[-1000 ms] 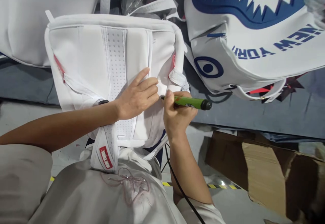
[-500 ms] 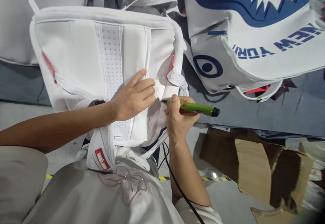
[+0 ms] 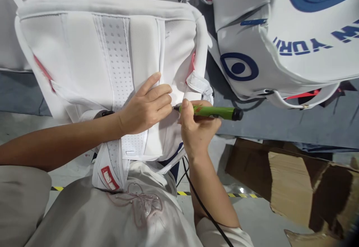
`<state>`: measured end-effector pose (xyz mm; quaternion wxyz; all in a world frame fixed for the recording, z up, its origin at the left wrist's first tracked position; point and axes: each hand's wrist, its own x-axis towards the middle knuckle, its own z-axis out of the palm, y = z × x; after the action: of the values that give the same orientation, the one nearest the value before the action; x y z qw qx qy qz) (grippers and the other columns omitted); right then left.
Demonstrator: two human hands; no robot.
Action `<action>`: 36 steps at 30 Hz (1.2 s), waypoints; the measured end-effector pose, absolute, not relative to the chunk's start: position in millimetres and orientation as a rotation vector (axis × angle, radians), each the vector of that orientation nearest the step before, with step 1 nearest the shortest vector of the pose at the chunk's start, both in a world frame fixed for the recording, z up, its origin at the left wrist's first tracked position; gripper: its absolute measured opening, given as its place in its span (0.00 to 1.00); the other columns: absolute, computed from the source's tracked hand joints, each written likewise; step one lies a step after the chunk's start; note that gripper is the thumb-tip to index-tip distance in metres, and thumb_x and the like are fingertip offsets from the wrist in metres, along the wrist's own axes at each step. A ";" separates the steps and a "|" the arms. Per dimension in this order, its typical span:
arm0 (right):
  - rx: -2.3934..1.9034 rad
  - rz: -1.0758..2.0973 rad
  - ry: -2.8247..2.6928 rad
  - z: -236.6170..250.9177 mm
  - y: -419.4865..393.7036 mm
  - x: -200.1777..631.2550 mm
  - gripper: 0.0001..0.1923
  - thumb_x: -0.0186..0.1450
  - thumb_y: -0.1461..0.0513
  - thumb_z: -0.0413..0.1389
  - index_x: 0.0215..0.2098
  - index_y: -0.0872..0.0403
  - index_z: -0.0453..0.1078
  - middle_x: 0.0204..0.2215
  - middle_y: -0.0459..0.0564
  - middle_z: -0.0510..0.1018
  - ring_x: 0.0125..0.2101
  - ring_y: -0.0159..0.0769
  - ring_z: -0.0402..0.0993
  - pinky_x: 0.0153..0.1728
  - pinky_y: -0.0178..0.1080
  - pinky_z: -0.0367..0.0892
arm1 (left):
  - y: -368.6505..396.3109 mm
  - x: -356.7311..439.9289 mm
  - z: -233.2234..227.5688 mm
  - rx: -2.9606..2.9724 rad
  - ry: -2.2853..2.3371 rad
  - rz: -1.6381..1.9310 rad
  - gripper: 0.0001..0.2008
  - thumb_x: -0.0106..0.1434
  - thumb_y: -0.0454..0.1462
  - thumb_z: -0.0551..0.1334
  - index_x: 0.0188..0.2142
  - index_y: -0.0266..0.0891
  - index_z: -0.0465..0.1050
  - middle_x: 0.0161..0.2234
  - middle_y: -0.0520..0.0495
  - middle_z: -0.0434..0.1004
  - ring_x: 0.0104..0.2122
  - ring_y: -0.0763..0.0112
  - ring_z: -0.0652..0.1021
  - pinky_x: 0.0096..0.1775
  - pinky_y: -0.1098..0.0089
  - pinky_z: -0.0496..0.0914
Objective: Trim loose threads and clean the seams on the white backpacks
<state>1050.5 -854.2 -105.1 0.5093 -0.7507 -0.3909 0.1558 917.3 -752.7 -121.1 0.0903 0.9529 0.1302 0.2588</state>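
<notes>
A white backpack [image 3: 84,52] lies back-side up in front of me, its perforated centre strip running down the middle. My left hand [image 3: 146,107] presses flat on its lower right panel, fingers together. My right hand [image 3: 198,127] grips a green pen-shaped tool [image 3: 210,111] with a black cord [image 3: 202,206] trailing down past my wrist. The tool's dark tip touches the white fabric just right of my left fingertips, beside a folded white strap [image 3: 199,84].
A second white backpack [image 3: 294,64] with a blue eye, teeth print and blue lettering lies at the upper right on a grey surface [image 3: 280,122]. Torn brown cardboard [image 3: 294,181] sits at the lower right. Yellow-black floor tape [image 3: 238,195] runs below.
The view has shifted, so the backpack sits further left and higher. The green tool has levelled out and its tip has moved closer to my left fingers.
</notes>
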 end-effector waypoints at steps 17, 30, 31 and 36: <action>-1.938 0.570 -1.609 -80.1 -817.0 1085.6 0.15 0.64 0.62 0.58 0.21 0.54 0.62 0.16 0.38 0.60 0.22 0.26 0.61 0.26 0.34 0.58 | -753.1 921.1 -126.7 2.658 0.519 0.541 0.16 0.77 0.39 0.44 0.40 0.38 0.67 0.42 0.53 0.72 0.58 0.70 0.74 0.65 0.39 0.57; -2.006 0.542 -1.464 -78.5 -824.0 1086.8 0.16 0.66 0.61 0.56 0.21 0.52 0.59 0.15 0.39 0.61 0.20 0.27 0.61 0.25 0.34 0.60 | -754.3 919.1 -128.7 2.676 0.491 0.607 0.14 0.74 0.36 0.47 0.37 0.40 0.70 0.42 0.54 0.70 0.57 0.71 0.73 0.65 0.48 0.61; -2.004 0.544 -1.467 -80.0 -824.6 1085.8 0.16 0.66 0.60 0.56 0.22 0.52 0.60 0.16 0.39 0.62 0.20 0.28 0.62 0.24 0.34 0.59 | -753.9 919.5 -128.8 2.693 0.494 0.594 0.16 0.74 0.35 0.46 0.37 0.39 0.70 0.41 0.53 0.71 0.56 0.71 0.73 0.64 0.48 0.62; -2.042 0.441 -1.386 -85.9 -829.6 1079.9 0.14 0.64 0.58 0.56 0.23 0.51 0.61 0.15 0.40 0.63 0.18 0.28 0.59 0.23 0.34 0.56 | -753.2 920.2 -122.9 2.860 0.395 0.838 0.14 0.72 0.31 0.51 0.32 0.39 0.71 0.38 0.54 0.73 0.52 0.73 0.75 0.65 0.56 0.63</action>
<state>1079.9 -829.6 -85.9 0.3121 -0.7738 -0.5253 0.1670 920.2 -753.2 -122.9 0.0675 0.9492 0.1311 0.2781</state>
